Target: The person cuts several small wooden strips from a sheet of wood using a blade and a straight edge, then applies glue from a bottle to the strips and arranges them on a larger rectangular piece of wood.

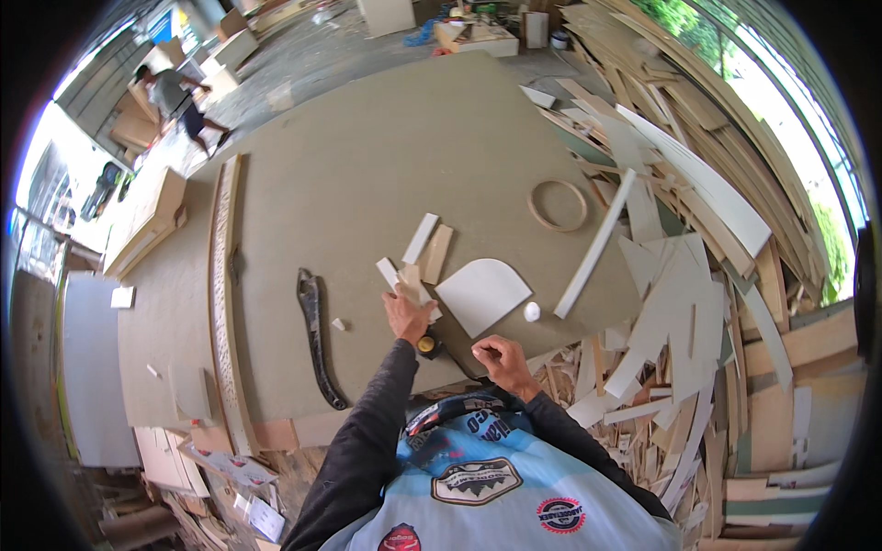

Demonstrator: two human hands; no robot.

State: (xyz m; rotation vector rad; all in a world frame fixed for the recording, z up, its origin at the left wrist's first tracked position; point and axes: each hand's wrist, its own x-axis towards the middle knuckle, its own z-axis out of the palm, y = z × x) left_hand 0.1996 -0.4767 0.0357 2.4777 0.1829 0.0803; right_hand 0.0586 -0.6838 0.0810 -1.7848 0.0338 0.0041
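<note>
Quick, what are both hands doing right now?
Left hand: open, fingers spread over small board pieces.
Right hand: curled closed; whether it holds anything can't be told.

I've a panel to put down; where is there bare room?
Widest: far across the table, between the long strip and wooden ring, beyond the small slats. A narrower patch separates strip from black curved tool. Crowded: around the left hand, near the curved white panel.

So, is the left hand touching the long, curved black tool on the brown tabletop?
Apart: the head view plainly shows brown tabletop between the left hand and the black tool.
</note>
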